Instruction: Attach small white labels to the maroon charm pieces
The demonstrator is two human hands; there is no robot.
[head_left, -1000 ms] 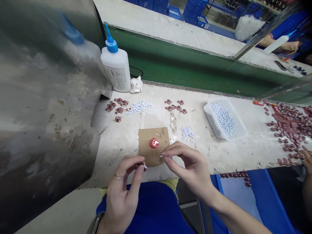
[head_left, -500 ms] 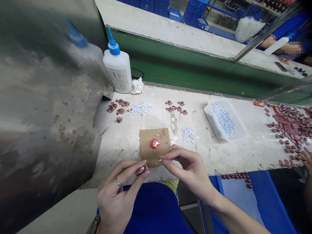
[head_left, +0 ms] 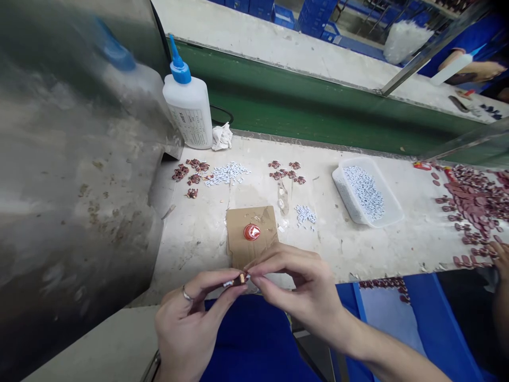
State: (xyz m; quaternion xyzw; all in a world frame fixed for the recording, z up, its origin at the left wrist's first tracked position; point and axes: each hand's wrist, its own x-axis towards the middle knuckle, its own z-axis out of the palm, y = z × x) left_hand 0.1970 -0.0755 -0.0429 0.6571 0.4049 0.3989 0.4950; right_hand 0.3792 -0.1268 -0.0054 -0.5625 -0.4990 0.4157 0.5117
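My left hand (head_left: 199, 313) pinches a small brown figurine (head_left: 239, 279) between thumb and fingertips, with white bits showing on it. Closed in a pinch, my right hand (head_left: 296, 278) holds a tiny white piece (head_left: 247, 277) against the figurine's right side. Just beyond both hands lies a piece of brown cardboard (head_left: 234, 246), bearing a round red cap-like dish (head_left: 252, 232) with a glossy white patch inside. Small piles of white pieces (head_left: 227, 173) and several brown figurines (head_left: 286, 173) are spread over the worktable farther back.
A glue bottle (head_left: 189, 109) with a blue nozzle stands beside a metal housing (head_left: 79, 159) at left. To the right sits a plastic tub (head_left: 392, 212) of white pieces. Many brown parts (head_left: 473, 204) cover the far right, near another person's hand (head_left: 500, 257).
My right hand has moved left and down, bringing the white piece to the figurine. My left hand has turned the figurine. The view has shifted slightly.
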